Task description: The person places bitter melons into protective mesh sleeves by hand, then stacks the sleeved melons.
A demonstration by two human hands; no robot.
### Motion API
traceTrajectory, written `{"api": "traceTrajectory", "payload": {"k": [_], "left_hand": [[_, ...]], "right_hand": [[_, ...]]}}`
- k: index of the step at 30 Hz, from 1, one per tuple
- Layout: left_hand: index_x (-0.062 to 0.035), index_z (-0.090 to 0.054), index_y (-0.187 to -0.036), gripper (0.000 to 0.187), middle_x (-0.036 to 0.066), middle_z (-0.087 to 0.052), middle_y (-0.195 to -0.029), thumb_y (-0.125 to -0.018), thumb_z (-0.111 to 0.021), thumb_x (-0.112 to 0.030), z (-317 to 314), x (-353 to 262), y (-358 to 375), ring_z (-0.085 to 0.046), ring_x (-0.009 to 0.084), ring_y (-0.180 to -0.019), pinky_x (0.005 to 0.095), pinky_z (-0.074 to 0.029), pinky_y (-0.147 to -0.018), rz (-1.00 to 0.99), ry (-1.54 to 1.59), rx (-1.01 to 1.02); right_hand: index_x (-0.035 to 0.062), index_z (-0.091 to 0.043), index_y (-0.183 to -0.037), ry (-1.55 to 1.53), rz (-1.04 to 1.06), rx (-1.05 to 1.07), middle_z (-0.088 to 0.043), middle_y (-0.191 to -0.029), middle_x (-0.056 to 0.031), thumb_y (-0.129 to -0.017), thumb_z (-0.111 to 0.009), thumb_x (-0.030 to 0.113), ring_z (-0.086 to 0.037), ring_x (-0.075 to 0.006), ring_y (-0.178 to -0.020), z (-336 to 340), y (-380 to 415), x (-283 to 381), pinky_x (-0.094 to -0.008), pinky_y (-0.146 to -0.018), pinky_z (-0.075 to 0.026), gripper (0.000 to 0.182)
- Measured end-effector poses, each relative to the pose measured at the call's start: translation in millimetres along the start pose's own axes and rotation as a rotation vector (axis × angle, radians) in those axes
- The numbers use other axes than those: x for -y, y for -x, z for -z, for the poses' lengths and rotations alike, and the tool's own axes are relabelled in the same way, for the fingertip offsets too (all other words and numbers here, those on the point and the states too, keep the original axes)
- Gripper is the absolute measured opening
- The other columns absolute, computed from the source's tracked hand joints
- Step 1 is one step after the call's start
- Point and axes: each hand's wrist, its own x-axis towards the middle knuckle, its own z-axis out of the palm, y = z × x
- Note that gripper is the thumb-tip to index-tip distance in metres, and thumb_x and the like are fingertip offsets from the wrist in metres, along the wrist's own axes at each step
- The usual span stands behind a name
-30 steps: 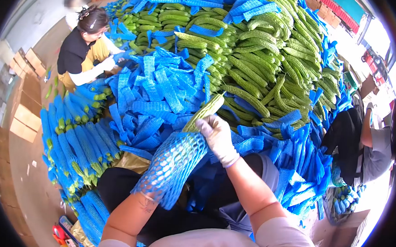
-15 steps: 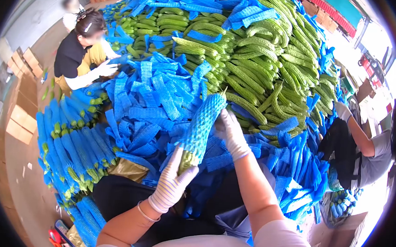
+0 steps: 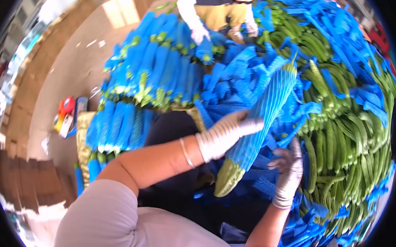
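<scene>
My left hand (image 3: 233, 132) is closed around the middle of a long green bitter gourd (image 3: 229, 178) in a blue foam net sleeve (image 3: 270, 105). The gourd slants, its bare blunt end low towards me and its stem tip poking out of the sleeve at the top. To the right of the gourd and apart from it, my right hand (image 3: 288, 170) is open, its fingers spread and slightly bent. Both hands wear striped white gloves. Loose blue net sleeves (image 3: 229, 87) lie heaped beyond the gourd.
Sleeved gourds (image 3: 158, 65) are stacked in rows on the left. Bare gourds (image 3: 340, 144) form a large pile on the right. A co-worker's gloved hand (image 3: 200, 35) touches a sleeved gourd beyond the rows. A red tape dispenser (image 3: 66, 105) and cardboard (image 3: 29, 184) lie on the floor.
My view has swung left, towards the sleeved rows. My left hand has moved from the gourd's lower end to its middle. My right hand has come away from the upper end of the sleeve.
</scene>
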Motion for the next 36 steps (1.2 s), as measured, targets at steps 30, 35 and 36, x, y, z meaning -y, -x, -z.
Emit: {"api": "traceTrajectory", "payload": {"k": [30, 35, 36], "left_hand": [[0.0032, -0.030, -0.134, 0.099, 0.027, -0.041, -0.133, -0.067, -0.076, -0.054, 266.5, 194.3, 450.1, -0.049, 0.0417, -0.118, 0.0454, -0.042, -0.098, 1.151, -1.060, -1.378], [-0.0028, -0.018, -0.146, 0.097, 0.026, -0.030, -0.144, -0.076, -0.072, -0.042, 303.4, 193.9, 472.1, -0.031, 0.0381, -0.132, 0.0420, -0.025, -0.111, 0.613, -1.225, -1.496], [-0.0052, -0.019, -0.147, 0.095, 0.026, -0.030, -0.144, -0.076, -0.072, -0.039, 311.1, 184.3, 460.5, -0.032, 0.0379, -0.132, 0.0418, -0.026, -0.111, 0.540, -1.283, -1.537]], "right_hand": [[0.0016, -0.057, -0.124, 0.955, -0.474, 0.179, -0.062, -0.080, -0.0040, -0.088, -0.061, 0.016, -0.053, -0.0103, -0.068, 21.7, 15.0, -101.9, -0.0254, -0.064, -0.046, 0.039], [0.0046, -0.058, -0.119, 1.141, -0.393, 0.475, -0.064, -0.106, -0.0202, -0.087, -0.055, 0.028, -0.059, -0.0378, -0.102, -3.1, 17.5, -87.9, -0.0419, -0.086, -0.046, 0.040], [0.0073, -0.058, -0.119, 1.196, -0.385, 0.443, -0.064, -0.105, -0.0210, -0.086, -0.055, 0.029, -0.058, -0.0378, -0.102, 3.8, 23.3, -102.4, -0.0426, -0.085, -0.046, 0.040]]}}
